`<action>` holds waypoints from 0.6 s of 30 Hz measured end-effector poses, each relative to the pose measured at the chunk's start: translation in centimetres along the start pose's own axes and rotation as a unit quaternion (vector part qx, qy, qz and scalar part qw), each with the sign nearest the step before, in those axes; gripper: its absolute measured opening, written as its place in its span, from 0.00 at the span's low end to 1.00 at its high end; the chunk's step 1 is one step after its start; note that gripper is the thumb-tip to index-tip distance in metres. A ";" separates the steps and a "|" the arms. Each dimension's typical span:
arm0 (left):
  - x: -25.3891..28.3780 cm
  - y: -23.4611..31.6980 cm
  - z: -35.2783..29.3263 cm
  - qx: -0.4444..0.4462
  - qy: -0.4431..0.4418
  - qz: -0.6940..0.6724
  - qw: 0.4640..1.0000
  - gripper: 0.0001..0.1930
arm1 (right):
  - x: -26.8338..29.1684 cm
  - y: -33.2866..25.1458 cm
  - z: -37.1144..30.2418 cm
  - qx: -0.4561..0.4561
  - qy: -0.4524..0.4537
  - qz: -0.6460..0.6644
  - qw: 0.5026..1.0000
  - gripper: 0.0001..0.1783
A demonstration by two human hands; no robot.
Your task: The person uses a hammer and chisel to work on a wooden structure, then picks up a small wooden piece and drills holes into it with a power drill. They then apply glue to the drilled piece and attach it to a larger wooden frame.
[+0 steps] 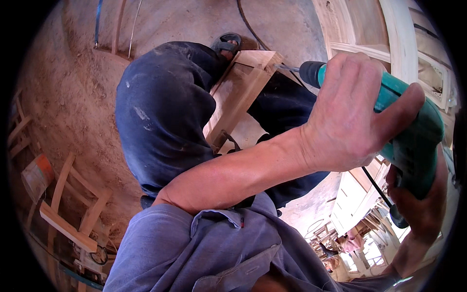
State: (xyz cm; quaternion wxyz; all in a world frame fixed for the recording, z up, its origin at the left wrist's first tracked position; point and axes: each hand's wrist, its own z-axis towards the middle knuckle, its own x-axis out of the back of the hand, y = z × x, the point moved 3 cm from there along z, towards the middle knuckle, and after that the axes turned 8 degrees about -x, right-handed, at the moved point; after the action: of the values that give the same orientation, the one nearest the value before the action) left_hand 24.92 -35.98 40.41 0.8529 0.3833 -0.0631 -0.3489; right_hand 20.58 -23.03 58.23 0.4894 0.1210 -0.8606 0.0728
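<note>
A teal power drill (430, 121) with a black chuck (311, 74) lies level at the right, its bit (289, 68) pointing left. The bit's tip meets the end of a pale wooden frame piece (238, 97) between my legs. My left hand (343, 109) reaches across my body and wraps over the drill's body just behind the chuck. Around the drill's handle, lower right, my right hand (423, 204) is closed; the handle partly hides its fingers. A thin black rod or cord with a thick end (399, 216) hangs by the handle.
Pale wooden panels and frames (369, 29) stand at the upper right. At the lower left are a wooden frame (68, 226) and a whitish bucket with an orange band (38, 177). A dark cable (248, 22) runs across the dusty floor past my sandalled foot (227, 45).
</note>
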 end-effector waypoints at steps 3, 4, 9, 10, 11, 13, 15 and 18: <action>0.1 -0.1 0.0 0.000 0.001 0.003 1.000 0.24 | -0.2 -0.5 0.4 -0.011 -0.021 0.044 0.999 0.49; 0.1 -0.1 -0.1 0.000 0.002 0.004 1.000 0.24 | -0.2 -0.6 0.2 -0.014 -0.007 0.036 0.999 0.49; 0.0 -0.2 0.0 0.002 0.000 -0.004 1.000 0.26 | 0.4 -0.1 0.5 0.005 -0.021 -0.004 1.000 0.48; 0.0 -0.2 0.0 0.002 -0.001 -0.005 1.000 0.26 | 0.6 -0.1 0.4 -0.001 -0.021 -0.016 1.000 0.48; 0.0 -0.2 0.0 0.002 -0.002 -0.005 1.000 0.27 | 0.6 -0.1 0.4 0.002 -0.016 -0.021 1.000 0.48; 0.0 -0.3 0.1 0.002 -0.002 -0.003 1.000 0.27 | 0.3 -0.3 0.5 0.018 -0.001 -0.025 1.000 0.48; 0.1 -0.4 0.1 0.000 -0.006 -0.001 1.000 0.28 | 0.3 -0.5 0.7 0.033 0.004 -0.029 0.999 0.48; 0.2 -0.3 0.1 -0.003 -0.019 0.000 1.000 0.28 | 0.5 -0.3 0.6 0.027 -0.005 -0.028 0.999 0.49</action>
State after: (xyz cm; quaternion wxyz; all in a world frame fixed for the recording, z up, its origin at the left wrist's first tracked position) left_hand 24.87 -36.33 40.21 0.8527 0.3741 -0.0781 -0.3561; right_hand 19.91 -23.58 58.37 0.4832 0.1589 -0.8571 0.0812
